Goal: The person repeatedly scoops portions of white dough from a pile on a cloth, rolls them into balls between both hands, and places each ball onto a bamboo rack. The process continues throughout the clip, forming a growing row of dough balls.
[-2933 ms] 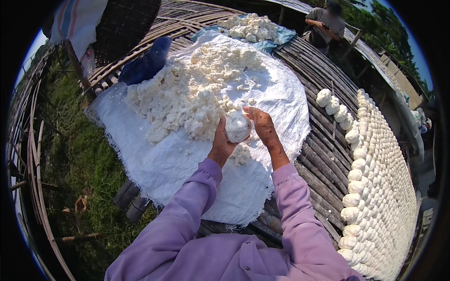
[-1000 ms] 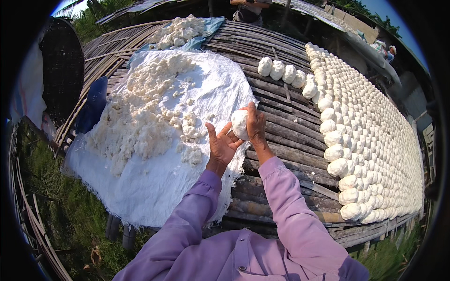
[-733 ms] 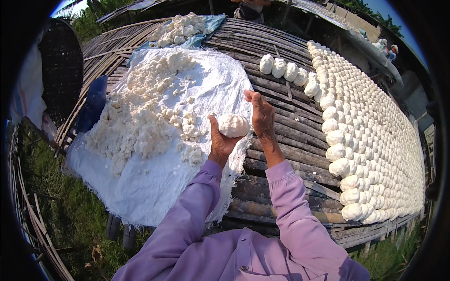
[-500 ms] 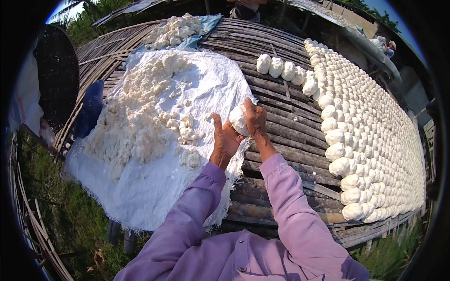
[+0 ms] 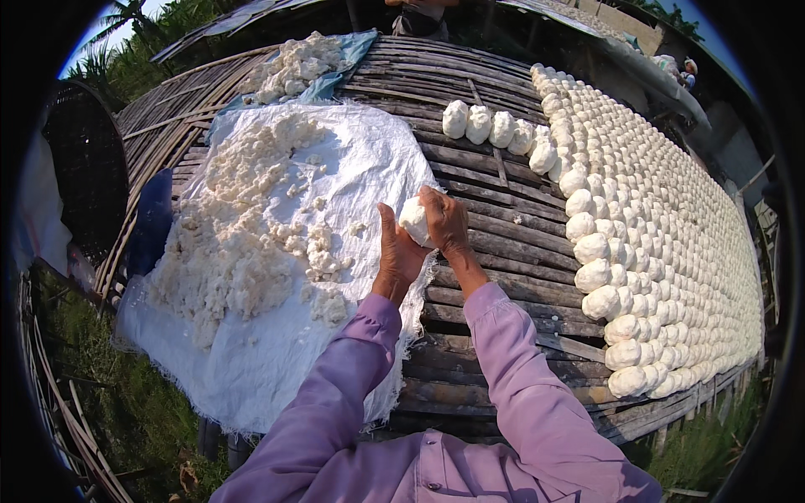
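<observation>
Between my hands is a rounded lump of white, dough-like mash (image 5: pixel 415 220), held above the right edge of a white woven sheet (image 5: pixel 251 377). My right hand (image 5: pixel 446 220) wraps over its right side, fingers curled round it. Beneath and to its left, my left hand (image 5: pixel 401 256) is cupped against the lump, thumb raised apart; some of its fingers are hidden behind. On the sheet, left of my hands, lies a spread heap of loose, crumbly white mash (image 5: pixel 243 251).
Dense rows of shaped white lumps (image 5: pixel 662 251) cover the right of a bamboo slat platform (image 5: pixel 478 218), with a short row (image 5: pixel 478 124) jutting left. More mash (image 5: pixel 293 67) rests on a blue sheet at the back. A dark woven tray (image 5: pixel 84 159) stands left. Another person (image 5: pixel 422 21) is beyond.
The lump has shifted slightly within my hands as my right hand turns a little over it. The whole view has swung slightly, moving the platform's far contents left.
</observation>
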Tool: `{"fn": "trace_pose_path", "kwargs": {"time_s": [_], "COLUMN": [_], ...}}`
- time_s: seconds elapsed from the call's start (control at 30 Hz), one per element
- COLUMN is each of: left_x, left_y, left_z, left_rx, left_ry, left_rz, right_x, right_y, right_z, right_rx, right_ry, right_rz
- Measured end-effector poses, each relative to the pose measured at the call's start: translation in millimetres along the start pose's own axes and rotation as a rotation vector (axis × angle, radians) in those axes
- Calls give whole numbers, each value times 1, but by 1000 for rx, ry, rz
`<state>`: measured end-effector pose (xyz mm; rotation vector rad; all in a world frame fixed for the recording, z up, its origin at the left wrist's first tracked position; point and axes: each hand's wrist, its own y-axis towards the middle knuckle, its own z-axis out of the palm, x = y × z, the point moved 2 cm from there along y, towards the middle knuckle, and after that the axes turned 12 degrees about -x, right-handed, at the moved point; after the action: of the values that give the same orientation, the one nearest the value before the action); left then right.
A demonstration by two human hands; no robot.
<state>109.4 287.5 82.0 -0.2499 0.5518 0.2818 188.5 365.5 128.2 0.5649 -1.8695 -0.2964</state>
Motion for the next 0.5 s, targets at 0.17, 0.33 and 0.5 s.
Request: {"fn": "trace_pose_path", "kwargs": {"time_s": [0.17,0.33,0.5], "left_x": [-1,5,11], "left_y": [16,43,67], "left_z": [-12,-17,-1], "left_rx": [-153,-281,-38], "left_ry": [-29,-127,38], "left_rz": [63,-30,-8], "right_x": [-5,8,-31], "right_y": [7,22,47], "right_z": [-8,-21,7], "right_rx": [-63,-204,68], "right_ry": [214,250,-150], "right_rz": [26,-119,138]}}
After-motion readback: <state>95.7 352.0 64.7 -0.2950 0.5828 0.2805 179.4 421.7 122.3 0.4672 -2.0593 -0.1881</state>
